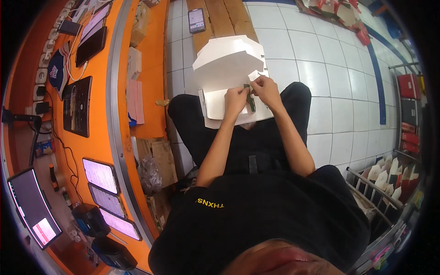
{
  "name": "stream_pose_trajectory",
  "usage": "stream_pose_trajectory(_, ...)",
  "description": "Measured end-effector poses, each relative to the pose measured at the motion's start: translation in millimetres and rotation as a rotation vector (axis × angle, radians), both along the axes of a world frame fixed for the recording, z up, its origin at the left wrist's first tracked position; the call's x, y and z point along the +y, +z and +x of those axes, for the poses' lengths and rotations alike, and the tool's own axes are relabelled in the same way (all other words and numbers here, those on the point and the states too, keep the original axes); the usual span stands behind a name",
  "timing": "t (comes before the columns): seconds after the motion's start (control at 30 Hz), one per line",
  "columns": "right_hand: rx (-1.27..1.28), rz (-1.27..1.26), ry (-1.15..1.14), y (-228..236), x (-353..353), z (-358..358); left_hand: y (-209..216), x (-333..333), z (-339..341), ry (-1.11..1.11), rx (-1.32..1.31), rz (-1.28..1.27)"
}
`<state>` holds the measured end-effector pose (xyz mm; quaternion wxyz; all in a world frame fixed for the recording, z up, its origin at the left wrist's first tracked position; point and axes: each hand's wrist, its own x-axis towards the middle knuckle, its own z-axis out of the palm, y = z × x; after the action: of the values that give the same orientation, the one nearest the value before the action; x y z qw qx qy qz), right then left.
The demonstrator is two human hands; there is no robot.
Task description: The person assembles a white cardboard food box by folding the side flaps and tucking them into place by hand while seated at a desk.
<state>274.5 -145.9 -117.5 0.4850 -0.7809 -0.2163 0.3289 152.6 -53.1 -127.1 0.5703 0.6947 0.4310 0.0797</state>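
Note:
An open white cardboard box [215, 103] rests across my lap, its lid [227, 64] raised on the far side. Inside its right part lies a narrow dark green strip [251, 104], running toward me. My left hand [235, 100] is closed over the box, its fingertips pinching at the strip's far end. Just right of it, my right hand [267, 93] is also closed in a pinch, beside the strip and the box's right edge. What the right fingertips hold is too small to make out.
A wooden bench [220, 20] extends ahead, bearing a phone [196, 21]. On my left stands an orange counter [98, 133] with several phones, a tablet [77, 106] and a cap [58, 71]. A metal rack [373, 201] with folded cartons is at right, above white floor tiles [321, 110].

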Motion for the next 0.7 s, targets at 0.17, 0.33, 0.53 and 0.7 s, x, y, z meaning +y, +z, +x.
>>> stream_pose_trajectory(0.17, -0.428, -0.092, 0.176, -13.1, -5.2, -15.0, -7.1, -1.3, -0.2, 0.102, -0.111, -0.088)
stream_pose_trajectory(0.33, 0.260, 0.138, 0.088, -9.9, -6.1, -33.6, 11.1, 4.5, -13.5, 0.132, -0.367, -0.395)
stream_pose_trajectory(0.53, 0.337, 0.118, 0.194, -10.7, -8.2, -7.9, 114.8, 24.2, -93.7, -0.244, -0.366, -0.272)
stream_pose_trajectory(0.7, 0.246, -0.252, 1.144, 36.3, 8.4, 117.0, 183.9, 55.6, -158.5, -0.277, -0.670, -0.264)
